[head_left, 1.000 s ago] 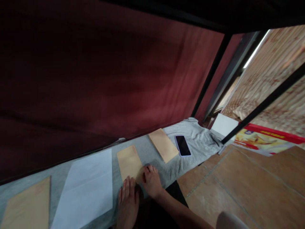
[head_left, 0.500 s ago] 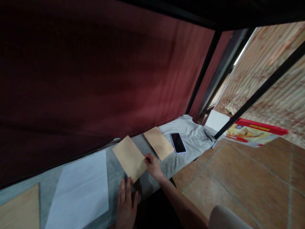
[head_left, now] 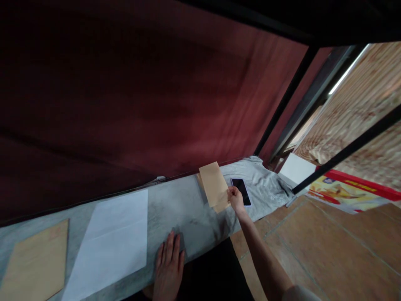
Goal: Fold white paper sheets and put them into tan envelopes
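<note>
1. Since the earlier frame, the tan sheet [head_left: 213, 182] has moved from close by my left hand [head_left: 169, 265] over to the lower tan piece [head_left: 223, 206], nearer the phone [head_left: 240, 187].
2. That leaves one lying over the other, slightly askew, with edges of the lower one showing. I can't tell whether the upper sheet rests fully on it or is partly raised.
3. My right hand [head_left: 236, 200] pinches the upper sheet by its near right edge, so the sheet reaches away from my fingertips, toward the red wall [head_left: 188, 125]. The phone is just beside that hand, partly behind it.
4. My left hand lies palm down, fingers extended on the grey cloth [head_left: 178, 200], gripping nothing. The white paper [head_left: 115, 238] is beside it on the left, with another tan piece [head_left: 39, 259] beyond.
</note>
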`<state>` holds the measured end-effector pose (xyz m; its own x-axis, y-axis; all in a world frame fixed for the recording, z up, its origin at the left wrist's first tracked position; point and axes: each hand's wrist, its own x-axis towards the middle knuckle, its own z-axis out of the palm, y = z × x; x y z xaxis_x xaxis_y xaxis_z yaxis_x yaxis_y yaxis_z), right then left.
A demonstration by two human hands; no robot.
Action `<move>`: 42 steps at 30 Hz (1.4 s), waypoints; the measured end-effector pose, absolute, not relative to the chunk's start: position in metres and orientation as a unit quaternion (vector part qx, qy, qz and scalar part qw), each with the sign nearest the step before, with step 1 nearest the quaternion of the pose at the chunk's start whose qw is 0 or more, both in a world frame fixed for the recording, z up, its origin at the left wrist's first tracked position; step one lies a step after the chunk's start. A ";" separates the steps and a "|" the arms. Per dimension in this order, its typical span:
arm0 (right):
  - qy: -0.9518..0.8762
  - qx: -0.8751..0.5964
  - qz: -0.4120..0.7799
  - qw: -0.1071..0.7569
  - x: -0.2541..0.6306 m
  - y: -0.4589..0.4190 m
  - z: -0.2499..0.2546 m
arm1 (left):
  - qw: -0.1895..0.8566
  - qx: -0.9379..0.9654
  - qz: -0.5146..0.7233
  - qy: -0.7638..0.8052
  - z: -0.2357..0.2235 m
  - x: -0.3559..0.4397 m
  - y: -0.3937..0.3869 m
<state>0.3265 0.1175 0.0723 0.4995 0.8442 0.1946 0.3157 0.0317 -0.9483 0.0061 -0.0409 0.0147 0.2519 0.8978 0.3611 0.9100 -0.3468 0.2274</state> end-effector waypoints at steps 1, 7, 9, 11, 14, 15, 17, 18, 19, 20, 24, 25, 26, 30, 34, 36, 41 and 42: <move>-0.440 -0.650 0.251 0.566 0.326 0.117 0.072 | 0.006 -0.790 -0.221 -0.572 0.014 0.006 -0.041; -0.457 -0.600 0.364 0.547 0.291 0.101 0.062 | -0.111 -0.723 -0.301 -0.612 0.020 0.005 -0.039; -0.474 -0.587 0.386 0.531 0.264 0.090 0.052 | -0.141 -0.687 -0.327 -0.634 0.026 0.007 -0.036; -0.489 -0.582 0.396 0.515 0.237 0.078 0.041 | -0.138 -0.669 -0.336 -0.649 0.033 0.010 -0.031; -0.516 -0.585 0.390 0.490 0.209 0.062 0.028 | -0.101 -0.697 -0.304 -0.642 0.041 0.017 -0.024; -0.526 -0.588 0.382 0.481 0.204 0.057 0.025 | -0.086 -0.716 -0.282 -0.633 0.042 0.020 -0.023; -0.543 -0.594 0.366 0.467 0.202 0.049 0.023 | -0.055 -0.754 -0.231 -0.612 0.044 0.026 -0.021; -0.553 -0.599 0.352 0.460 0.204 0.046 0.024 | -0.041 -0.771 -0.207 -0.601 0.044 0.030 -0.021; -0.574 -0.603 0.327 0.448 0.205 0.044 0.025 | -0.030 -0.786 -0.185 -0.590 0.043 0.033 -0.022; -0.601 -0.605 0.294 0.431 0.207 0.042 0.026 | -0.023 -0.797 -0.167 -0.579 0.043 0.035 -0.022; -0.729 -0.555 0.195 0.349 0.201 0.038 0.031 | -0.023 -0.818 -0.127 -0.561 0.040 0.040 -0.023; -0.759 -0.529 0.192 0.328 0.197 0.038 0.032 | -0.024 -0.820 -0.123 -0.559 0.039 0.040 -0.023; -0.788 -0.502 0.188 0.304 0.193 0.038 0.032 | -0.025 -0.822 -0.120 -0.556 0.038 0.039 -0.024; -0.855 -0.449 0.135 0.222 0.183 0.042 0.029 | -0.020 -0.829 -0.124 -0.546 0.035 0.032 -0.029; -0.849 -0.481 0.088 0.201 0.193 0.048 0.022 | -0.017 -0.822 -0.122 -0.555 0.033 0.023 -0.037; -0.841 -0.495 0.077 0.205 0.202 0.050 0.019 | -0.022 -0.821 -0.109 -0.560 0.034 0.020 -0.039; -0.815 -0.526 0.071 0.232 0.219 0.046 0.012 | -0.040 -0.838 -0.092 -0.537 0.039 0.011 -0.038; -0.806 -0.535 0.073 0.241 0.222 0.045 0.012 | -0.042 -0.842 -0.088 -0.531 0.040 0.010 -0.037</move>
<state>0.2219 0.0452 0.0115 -0.3111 0.8982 0.3106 0.8284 0.4165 -0.3747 0.0103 -0.0373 0.0400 0.4213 0.9009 0.1045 0.8860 -0.4335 0.1645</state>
